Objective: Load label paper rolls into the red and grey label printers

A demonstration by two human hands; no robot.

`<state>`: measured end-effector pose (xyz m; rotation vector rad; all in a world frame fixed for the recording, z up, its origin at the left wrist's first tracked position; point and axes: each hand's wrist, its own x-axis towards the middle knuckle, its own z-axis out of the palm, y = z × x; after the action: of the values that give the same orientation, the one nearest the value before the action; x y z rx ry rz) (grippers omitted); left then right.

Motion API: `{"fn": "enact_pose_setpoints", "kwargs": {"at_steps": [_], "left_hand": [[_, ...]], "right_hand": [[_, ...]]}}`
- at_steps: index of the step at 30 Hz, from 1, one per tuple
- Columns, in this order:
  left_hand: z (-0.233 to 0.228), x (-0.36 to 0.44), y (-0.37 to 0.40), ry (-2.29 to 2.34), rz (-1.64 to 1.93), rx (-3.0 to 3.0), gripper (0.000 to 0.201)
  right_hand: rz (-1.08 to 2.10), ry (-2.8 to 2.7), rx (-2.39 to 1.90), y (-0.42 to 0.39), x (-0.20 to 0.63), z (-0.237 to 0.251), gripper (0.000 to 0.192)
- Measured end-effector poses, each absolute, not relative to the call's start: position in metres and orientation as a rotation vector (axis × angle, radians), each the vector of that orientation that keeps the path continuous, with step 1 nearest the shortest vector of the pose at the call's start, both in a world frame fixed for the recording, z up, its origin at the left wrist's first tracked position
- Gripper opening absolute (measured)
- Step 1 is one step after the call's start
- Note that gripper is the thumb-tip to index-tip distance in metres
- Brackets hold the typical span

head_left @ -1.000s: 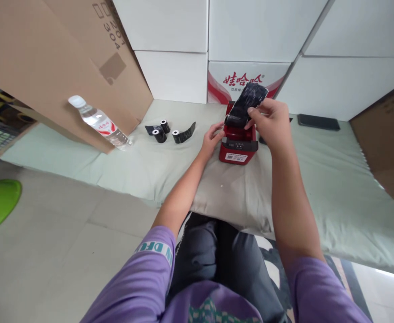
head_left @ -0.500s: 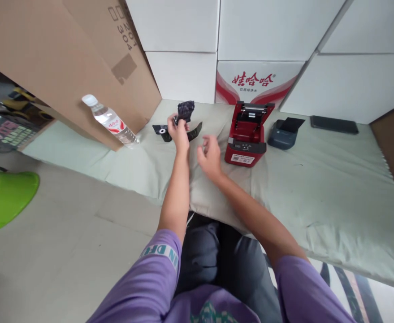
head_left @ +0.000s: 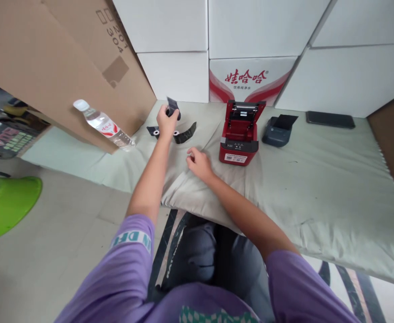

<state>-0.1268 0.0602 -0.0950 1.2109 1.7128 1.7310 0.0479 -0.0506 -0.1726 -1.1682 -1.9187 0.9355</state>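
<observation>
While gripped, black roll [head_left: 172, 107] tops left hand [head_left: 165, 121] (fingers closed) — raised.

I am seeing a red printer [head_left: 239, 137], black paper rolls [head_left: 182, 133], a pale green cloth [head_left: 318, 179], purple sleeves [head_left: 129, 269], a brown cardboard box [head_left: 58, 67], and a bright green stool [head_left: 8, 204].

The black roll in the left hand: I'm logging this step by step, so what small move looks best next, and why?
Probably carry the black roll right, toward the red printer. The left hand holds it raised above the other rolls on the green mat, the printer's lid stands open, and the right hand rests free beside the printer, placed to help.
</observation>
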Motion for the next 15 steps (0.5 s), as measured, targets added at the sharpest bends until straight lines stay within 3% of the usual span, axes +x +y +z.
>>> {"fn": "enact_pose_setpoints", "kwargs": {"at_steps": [3,7,11,15], "left_hand": [[-0.088,-0.142,0.084,2.105,1.239,1.606,0.02],[-0.083,-0.147,0.102,2.299,0.612,1.743,0.042],[-0.086,-0.142,0.105,2.378,0.293,1.75,0.055],[-0.093,-0.138,0.104,2.381,0.204,1.781,0.059]], "right_hand": [[0.936,-1.938,-1.187,-0.051,0.048,-0.172,0.018],[0.93,-1.941,-1.194,-0.05,0.048,-0.173,0.019],[0.927,-1.936,-1.201,-0.049,0.047,-0.175,0.022],[0.933,-1.931,-1.222,-0.049,0.047,-0.174,0.023]]}}
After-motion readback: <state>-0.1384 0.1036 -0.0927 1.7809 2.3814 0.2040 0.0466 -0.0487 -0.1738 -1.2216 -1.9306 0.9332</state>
